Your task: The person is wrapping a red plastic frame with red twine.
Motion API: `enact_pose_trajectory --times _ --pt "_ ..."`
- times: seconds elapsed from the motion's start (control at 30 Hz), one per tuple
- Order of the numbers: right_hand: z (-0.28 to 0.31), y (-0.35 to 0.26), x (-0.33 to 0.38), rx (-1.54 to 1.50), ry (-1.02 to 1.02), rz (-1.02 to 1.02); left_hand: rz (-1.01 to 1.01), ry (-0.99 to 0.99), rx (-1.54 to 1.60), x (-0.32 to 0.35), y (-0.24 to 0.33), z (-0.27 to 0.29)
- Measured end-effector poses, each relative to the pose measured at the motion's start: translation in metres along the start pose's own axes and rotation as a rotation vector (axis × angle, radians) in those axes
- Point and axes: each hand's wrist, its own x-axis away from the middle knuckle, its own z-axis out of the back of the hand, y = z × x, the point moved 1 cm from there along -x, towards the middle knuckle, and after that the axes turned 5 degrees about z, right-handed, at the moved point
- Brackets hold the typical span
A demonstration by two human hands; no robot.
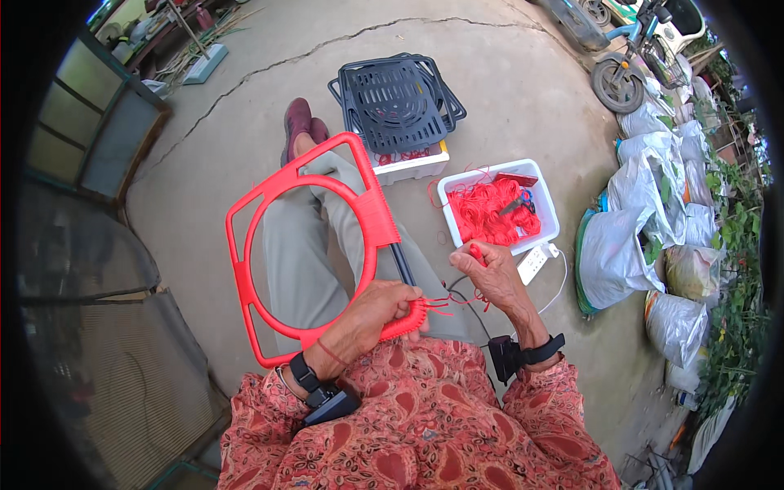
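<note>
A large red frame with a round ring inside rests across my lap. Red cord is wound closely over its bars, and a short stretch of black bar shows bare on the right side. My left hand is closed round the frame's near right corner, where several loose red cord ends stick out by the fingers. To the right, my right hand is closed on a small red thing, mostly hidden in the fist. Red strands hang below that hand.
A white tub of tangled red cord and a dark-handled tool stands beyond my right hand, beside a white power strip. Black slotted panels lie on a white box ahead. Filled sacks line the right; a scooter stands behind them.
</note>
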Motion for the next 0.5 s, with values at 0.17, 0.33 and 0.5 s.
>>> enact_pose_trajectory --times 0.17,0.33,0.5 --pt "-0.027 -0.034 0.007 -0.218 -0.288 -0.136 0.069 0.089 0.081 0.006 0.003 -0.005" --pt "-0.044 -0.020 0.011 -0.336 -0.285 -0.123 -0.008 0.139 0.034 -0.001 -0.007 -0.005" --pt "-0.054 -0.012 0.016 -0.424 -0.193 -0.128 -0.140 0.277 0.078 -0.003 -0.016 -0.001"
